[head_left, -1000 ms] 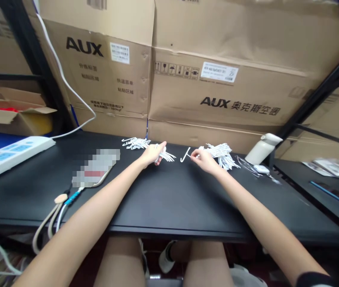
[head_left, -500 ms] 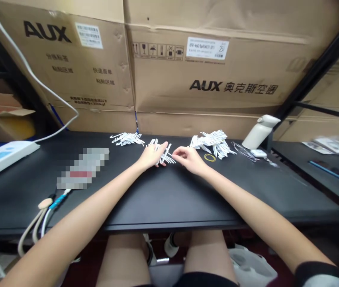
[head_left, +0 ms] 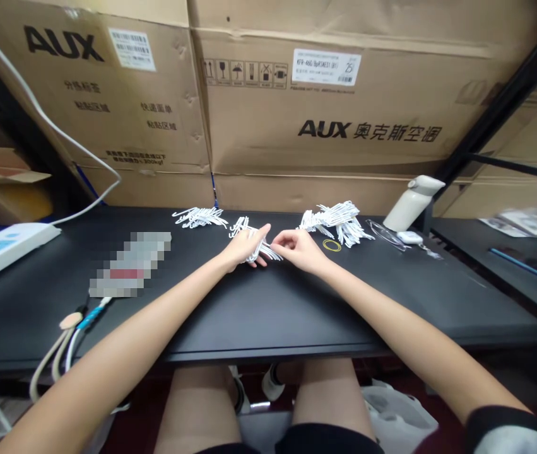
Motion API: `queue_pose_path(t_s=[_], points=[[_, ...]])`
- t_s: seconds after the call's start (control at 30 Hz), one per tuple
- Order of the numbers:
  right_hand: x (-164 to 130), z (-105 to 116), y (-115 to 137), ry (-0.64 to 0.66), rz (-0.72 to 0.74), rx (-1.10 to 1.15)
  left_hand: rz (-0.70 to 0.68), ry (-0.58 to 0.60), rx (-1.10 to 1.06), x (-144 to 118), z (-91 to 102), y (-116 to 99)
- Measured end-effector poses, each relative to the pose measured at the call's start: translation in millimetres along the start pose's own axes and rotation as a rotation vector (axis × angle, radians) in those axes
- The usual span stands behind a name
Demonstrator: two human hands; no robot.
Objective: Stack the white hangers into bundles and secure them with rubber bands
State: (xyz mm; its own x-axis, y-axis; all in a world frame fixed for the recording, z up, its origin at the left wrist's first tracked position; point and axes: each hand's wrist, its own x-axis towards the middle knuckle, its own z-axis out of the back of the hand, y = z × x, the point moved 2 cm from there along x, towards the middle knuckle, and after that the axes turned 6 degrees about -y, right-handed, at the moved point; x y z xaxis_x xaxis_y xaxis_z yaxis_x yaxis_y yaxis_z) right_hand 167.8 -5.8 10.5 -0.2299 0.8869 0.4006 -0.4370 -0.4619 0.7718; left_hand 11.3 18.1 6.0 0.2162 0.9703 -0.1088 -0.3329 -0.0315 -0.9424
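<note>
left hand (head_left: 244, 247) clasps a bundle of small white hooks (head_left: 255, 243) at mid-desk | right hand (head_left: 299, 249) pinches the bundle's right end, fingers curled | loose white hook pile (head_left: 337, 222) just right, yellow rubber band (head_left: 331, 245) beside it | smaller hook pile (head_left: 199, 217) left | black desk (head_left: 268, 315), cardboard boxes (head_left: 325, 107) behind

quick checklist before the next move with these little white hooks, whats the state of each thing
1. Left hand on the small bundle of white hooks: ok.
2. Right hand at the bundle's right end, fingertips touching it: ok.
3. Loose pile of hooks within reach of the right hand: ok.
4. Yellow rubber band lying free on the black table: ok.
5. Bundle's hooks all aligned: cannot tell.
6. Far bundle set apart from the hands: ok.
</note>
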Motion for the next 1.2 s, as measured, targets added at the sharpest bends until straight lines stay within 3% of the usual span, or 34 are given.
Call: queue_pose_path(t_s=[0.2,0.33,0.53,0.67,0.77,0.9,1.03,1.2], points=[[-3,-4,2,0.005,-0.001,0.02,-0.029,-0.033,0.029,-3,-0.3,-2],[-1,-8,-5,0.024,-0.077,0.146,-0.051,-0.024,0.021,0,2.8,-1],[9,-14,-26,-0.09,-0.242,0.246,-0.11,-0.103,-0.066,14,33.1,1],[26,-16,-36,-0.125,-0.24,0.082,-0.133,-0.149,-0.1,21,53.8,7],[44,-19,-36,-0.107,-0.153,-0.119,-0.111,-0.166,-0.085,23,59.7,10],[67,-30,-35,-0.089,-0.06,-0.296,-0.079,-0.189,-0.072,23,61.1,11],[81,-37,-37,0.039,-0.032,-0.36,-0.08,-0.173,-0.034,20,59.8,8],[75,-22,-40,0.087,-0.045,-0.389,-0.06,-0.154,-0.012,21,56.7,9]])
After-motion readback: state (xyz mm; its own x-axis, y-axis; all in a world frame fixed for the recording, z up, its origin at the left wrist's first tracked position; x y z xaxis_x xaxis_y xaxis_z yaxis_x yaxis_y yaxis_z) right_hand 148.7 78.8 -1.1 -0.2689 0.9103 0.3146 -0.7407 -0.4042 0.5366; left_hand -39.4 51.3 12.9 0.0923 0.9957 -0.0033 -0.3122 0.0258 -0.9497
